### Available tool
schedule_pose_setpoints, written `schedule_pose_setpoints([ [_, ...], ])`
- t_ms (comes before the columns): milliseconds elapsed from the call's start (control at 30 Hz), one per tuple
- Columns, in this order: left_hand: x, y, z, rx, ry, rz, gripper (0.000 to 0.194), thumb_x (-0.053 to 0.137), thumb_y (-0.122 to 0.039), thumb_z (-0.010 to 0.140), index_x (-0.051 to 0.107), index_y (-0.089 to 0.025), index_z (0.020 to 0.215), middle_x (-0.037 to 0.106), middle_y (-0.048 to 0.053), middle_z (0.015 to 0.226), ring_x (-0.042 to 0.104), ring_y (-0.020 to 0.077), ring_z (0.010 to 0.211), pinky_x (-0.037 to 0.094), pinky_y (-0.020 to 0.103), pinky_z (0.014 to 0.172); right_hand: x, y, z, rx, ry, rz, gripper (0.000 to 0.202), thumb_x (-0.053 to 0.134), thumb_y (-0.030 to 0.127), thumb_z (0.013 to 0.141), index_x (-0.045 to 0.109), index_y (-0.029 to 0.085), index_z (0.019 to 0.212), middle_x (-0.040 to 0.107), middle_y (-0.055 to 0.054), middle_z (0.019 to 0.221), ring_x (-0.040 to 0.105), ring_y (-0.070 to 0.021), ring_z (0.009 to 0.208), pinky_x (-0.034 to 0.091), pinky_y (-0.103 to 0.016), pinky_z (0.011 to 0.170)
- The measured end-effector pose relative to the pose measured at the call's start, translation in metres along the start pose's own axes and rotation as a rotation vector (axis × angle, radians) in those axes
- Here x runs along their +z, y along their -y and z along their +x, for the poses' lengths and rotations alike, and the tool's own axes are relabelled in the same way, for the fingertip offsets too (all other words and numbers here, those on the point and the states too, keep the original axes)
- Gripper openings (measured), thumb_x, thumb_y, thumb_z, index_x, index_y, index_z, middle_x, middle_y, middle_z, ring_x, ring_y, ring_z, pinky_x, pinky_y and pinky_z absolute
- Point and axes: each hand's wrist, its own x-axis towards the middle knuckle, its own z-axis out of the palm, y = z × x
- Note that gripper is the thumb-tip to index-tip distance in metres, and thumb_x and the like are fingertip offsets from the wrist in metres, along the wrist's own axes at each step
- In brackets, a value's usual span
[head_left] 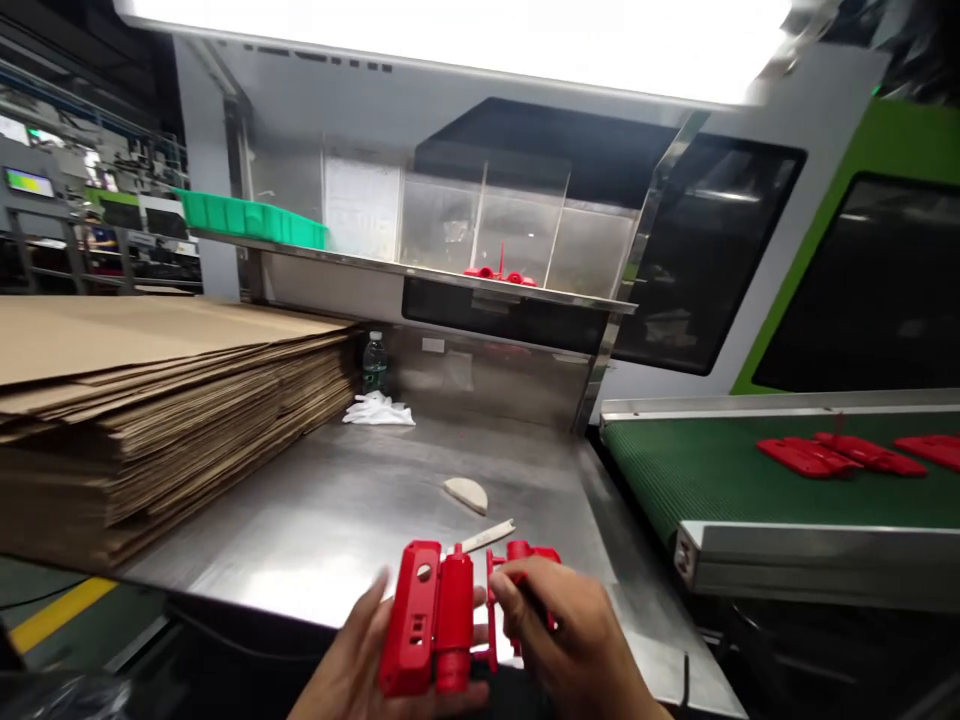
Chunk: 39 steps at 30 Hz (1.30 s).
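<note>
A red moulded plastic part (429, 618) with holes in its face is held low in front of me, over the near edge of the steel bench (315, 520). My left hand (367, 670) supports it from below and behind. My right hand (566, 645) grips a smaller red piece (525, 560) joined to its right side, thumb and fingers pinched on it. A thin pale blade-like tool (486, 537) lies on the bench just beyond the part.
A tall stack of flat cardboard (150, 400) fills the bench's left. A pale half-round pad (466, 493), white gloves (379, 411) and a bottle (374, 362) lie further back. A green conveyor (720, 470) at right carries red parts (840, 455). Above is a shelf with a green tray (247, 218).
</note>
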Motion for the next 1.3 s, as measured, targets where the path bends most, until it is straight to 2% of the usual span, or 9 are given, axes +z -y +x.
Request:
schedule_pose_setpoints([
  [133, 0.011, -0.003, 0.0, -0.064, -0.172, -0.057, 0.047, 0.059, -0.036, 0.092, 0.056, -0.002, 0.124, 0.074, 0.023, 0.101, 0.072, 0.0325, 0.08, 0.061, 0.052, 0.067, -0.014, -0.003, -0.001, -0.003, 0.152, 0.059, 0.022, 0.051, 0.037, 0.097, 0.062, 0.029, 0.115, 0.066, 0.004, 0.09, 0.059, -0.0087, 0.08, 0.043, -0.02, 0.074],
  [267, -0.006, 0.001, 0.009, 0.004, -0.28, -0.065, 0.045, 0.065, -0.031, 0.089, 0.055, -0.005, 0.125, 0.072, 0.023, 0.108, 0.072, 0.0336, 0.077, 0.062, 0.053, 0.061, -0.042, -0.026, -0.018, 0.44, -0.031, 0.208, 0.057, 0.065, 0.053, 0.086, 0.045, 0.034, 0.136, 0.059, -0.002, 0.125, 0.057, -0.0149, 0.11, 0.046, -0.028, 0.096],
  [367, -0.024, 0.004, 0.019, -0.043, -0.121, -0.105, 0.049, 0.061, -0.031, 0.091, 0.05, -0.005, 0.132, 0.071, 0.025, 0.11, 0.071, 0.0414, 0.09, 0.061, 0.047, 0.054, -0.04, -0.04, -0.033, 0.782, 0.014, 0.718, 0.077, 0.07, 0.054, 0.082, 0.035, 0.021, 0.143, 0.052, -0.015, 0.138, 0.057, -0.0249, 0.12, 0.046, -0.043, 0.103],
  [467, -0.035, 0.005, 0.027, -0.089, 0.061, -0.145, 0.049, 0.051, -0.031, 0.096, 0.044, -0.009, 0.139, 0.073, 0.022, 0.105, 0.071, 0.041, 0.091, 0.06, 0.042, 0.048, -0.024, -0.039, -0.037, 0.736, 0.286, 1.244, 0.061, 0.058, 0.046, 0.092, 0.045, 0.009, 0.138, 0.061, -0.024, 0.123, 0.063, -0.0306, 0.112, 0.046, -0.049, 0.1],
  [533, -0.037, 0.005, 0.029, -0.101, 0.096, -0.145, 0.05, 0.048, -0.029, 0.097, 0.04, -0.01, 0.142, 0.073, 0.022, 0.104, 0.071, 0.0397, 0.09, 0.06, 0.041, 0.048, -0.019, -0.034, -0.035, 0.652, 0.343, 1.354, 0.052, 0.058, 0.039, 0.093, 0.051, 0.01, 0.135, 0.064, -0.024, 0.119, 0.065, -0.0305, 0.11, 0.048, -0.049, 0.098],
  [733, -0.037, 0.005, 0.032, -0.109, 0.085, -0.103, 0.054, 0.045, -0.029, 0.098, 0.033, -0.008, 0.146, 0.07, 0.025, 0.109, 0.072, 0.0368, 0.085, 0.06, 0.043, 0.049, -0.024, -0.029, -0.028, 0.707, 0.302, 1.274, 0.069, 0.074, 0.023, 0.082, 0.041, 0.015, 0.142, 0.065, -0.023, 0.117, 0.067, -0.0289, 0.105, 0.053, -0.044, 0.09],
  [1033, -0.026, 0.006, 0.03, -0.152, 0.047, -0.1, 0.052, 0.047, -0.03, 0.097, 0.04, -0.006, 0.142, 0.066, 0.026, 0.119, 0.064, 0.0441, 0.107, 0.061, 0.045, 0.054, -0.035, -0.026, -0.027, 0.741, 0.248, 1.044, 0.067, 0.08, 0.029, 0.076, 0.051, 0.017, 0.136, 0.072, -0.013, 0.103, 0.069, -0.0265, 0.097, 0.055, -0.037, 0.083],
  [1200, -0.021, 0.006, 0.032, -0.164, 0.084, -0.119, 0.046, 0.045, -0.034, 0.098, 0.051, -0.002, 0.13, 0.068, 0.026, 0.109, 0.069, 0.0353, 0.088, 0.061, 0.042, 0.052, -0.041, -0.028, -0.03, 0.699, 0.246, 0.946, 0.064, 0.077, 0.03, 0.079, 0.05, 0.021, 0.136, 0.07, -0.011, 0.111, 0.067, -0.0247, 0.102, 0.053, -0.038, 0.088],
  [1300, -0.021, 0.007, 0.033, -0.179, 0.14, -0.148, 0.047, 0.044, -0.039, 0.098, 0.054, -0.004, 0.128, 0.069, 0.023, 0.103, 0.07, 0.034, 0.083, 0.061, 0.04, 0.05, -0.043, -0.03, -0.037, 0.644, 0.207, 0.714, 0.051, 0.075, 0.032, 0.081, 0.057, 0.029, 0.128, 0.068, -0.004, 0.118, 0.063, -0.0214, 0.108, 0.05, -0.034, 0.097],
])
